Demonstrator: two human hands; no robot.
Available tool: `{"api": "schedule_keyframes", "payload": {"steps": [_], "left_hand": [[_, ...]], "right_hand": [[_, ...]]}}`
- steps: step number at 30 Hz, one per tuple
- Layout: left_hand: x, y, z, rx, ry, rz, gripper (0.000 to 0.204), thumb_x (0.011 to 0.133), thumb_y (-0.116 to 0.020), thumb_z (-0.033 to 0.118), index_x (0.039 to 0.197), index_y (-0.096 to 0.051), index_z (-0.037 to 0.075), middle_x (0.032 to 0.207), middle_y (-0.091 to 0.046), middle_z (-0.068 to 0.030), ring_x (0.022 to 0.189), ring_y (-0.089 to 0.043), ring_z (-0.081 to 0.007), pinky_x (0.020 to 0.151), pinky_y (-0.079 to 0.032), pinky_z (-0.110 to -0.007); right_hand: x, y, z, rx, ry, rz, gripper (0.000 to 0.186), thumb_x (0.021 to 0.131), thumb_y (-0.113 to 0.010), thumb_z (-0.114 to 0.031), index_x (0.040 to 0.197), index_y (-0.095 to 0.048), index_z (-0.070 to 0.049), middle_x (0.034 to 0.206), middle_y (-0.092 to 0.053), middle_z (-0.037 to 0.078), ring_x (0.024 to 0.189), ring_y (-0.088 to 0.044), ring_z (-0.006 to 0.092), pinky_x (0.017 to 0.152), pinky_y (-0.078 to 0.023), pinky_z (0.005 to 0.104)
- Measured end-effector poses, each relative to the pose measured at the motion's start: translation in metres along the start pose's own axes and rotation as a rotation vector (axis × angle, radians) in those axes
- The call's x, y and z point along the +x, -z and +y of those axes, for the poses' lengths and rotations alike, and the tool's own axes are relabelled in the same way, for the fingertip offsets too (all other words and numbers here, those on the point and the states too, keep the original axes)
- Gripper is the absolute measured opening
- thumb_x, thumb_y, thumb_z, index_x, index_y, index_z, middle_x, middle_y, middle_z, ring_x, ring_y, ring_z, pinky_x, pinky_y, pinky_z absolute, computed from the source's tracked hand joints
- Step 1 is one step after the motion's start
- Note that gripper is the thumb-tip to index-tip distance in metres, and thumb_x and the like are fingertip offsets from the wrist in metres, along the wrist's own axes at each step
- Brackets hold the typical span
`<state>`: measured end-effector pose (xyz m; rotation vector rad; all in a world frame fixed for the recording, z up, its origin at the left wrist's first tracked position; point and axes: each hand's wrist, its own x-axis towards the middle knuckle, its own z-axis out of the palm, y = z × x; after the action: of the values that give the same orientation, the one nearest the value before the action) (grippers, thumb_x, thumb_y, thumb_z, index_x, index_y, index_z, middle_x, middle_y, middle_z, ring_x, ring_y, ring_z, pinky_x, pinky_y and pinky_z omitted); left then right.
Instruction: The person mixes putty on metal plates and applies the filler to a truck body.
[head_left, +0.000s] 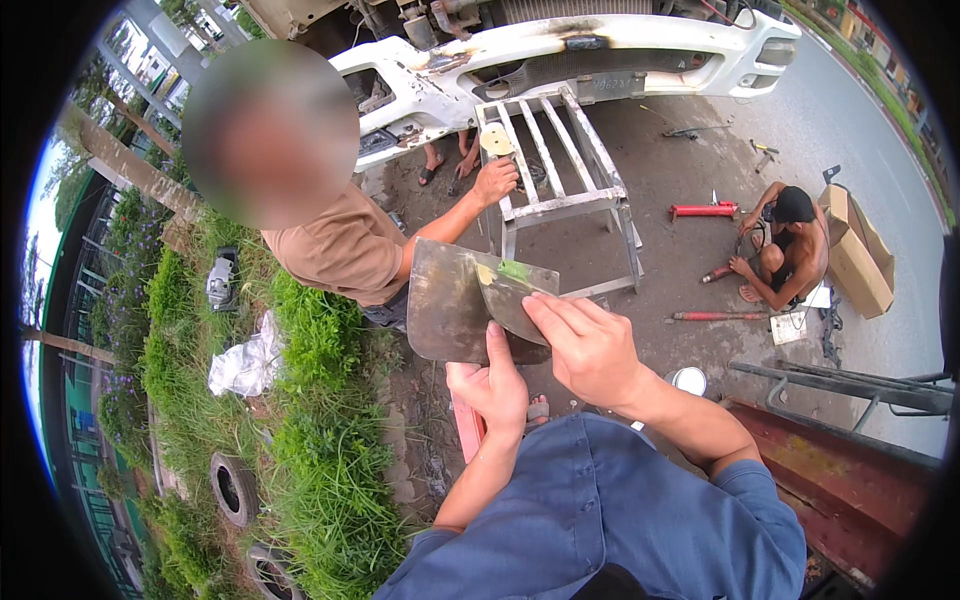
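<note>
My left hand (490, 388) is closed on a flat, smeared grey-brown plate (440, 300) with rounded corners, its thumb on the near edge. In my right hand (595, 355) is a thinner dark flat spreader (510, 305), pinched at its right side and tilted over the plate. A yellowish dab (487, 274) and a bright green dab (514, 270) show near the spreader's far edge. Where the spreader and plate overlap, I cannot tell whether they touch. The fingers beneath the plate are partly hidden.
A person in a brown shirt (335, 250) rests a hand on a metal step frame (560, 205). Beyond is a damaged white truck bumper (560, 55). Another person (795, 245) crouches at right by red jacks (703, 211) and a cardboard box (855, 255). Grass (330, 440) and tyres (234, 488) lie left.
</note>
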<state>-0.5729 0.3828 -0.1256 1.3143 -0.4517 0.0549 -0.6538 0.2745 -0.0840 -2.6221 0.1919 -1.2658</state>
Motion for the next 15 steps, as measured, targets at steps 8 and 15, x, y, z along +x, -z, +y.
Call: {"api": "schedule_keyframes", "payload": {"steps": [8,15], "left_hand": [[0.0049,0.0014,-0.0019,-0.072,0.053,0.001,0.020,0.094,-0.058,-0.003,0.113,-0.058,-0.009,0.108,-0.066,-0.0130,0.095,-0.063,-0.0149,0.084,-0.051,-0.028],[0.0074,-0.0068,0.0051,-0.110,-0.013,-0.033,0.018,0.094,-0.058,-0.002,0.111,-0.060,-0.009,0.107,-0.067,-0.0122,0.096,-0.063,-0.0150,0.084,-0.051,-0.028]], "right_hand": [[0.0030,0.0021,0.0042,0.076,-0.078,-0.029,0.041,0.068,-0.060,0.005,0.107,-0.067,0.000,0.100,-0.070,0.013,0.080,-0.068,0.0274,0.067,-0.056,0.0353],[-0.0005,0.0030,0.0066,0.058,-0.103,-0.047,0.042,0.067,-0.060,0.005,0.109,-0.065,0.000,0.099,-0.070,0.012,0.079,-0.068,0.0275,0.066,-0.056,0.0354]]}}
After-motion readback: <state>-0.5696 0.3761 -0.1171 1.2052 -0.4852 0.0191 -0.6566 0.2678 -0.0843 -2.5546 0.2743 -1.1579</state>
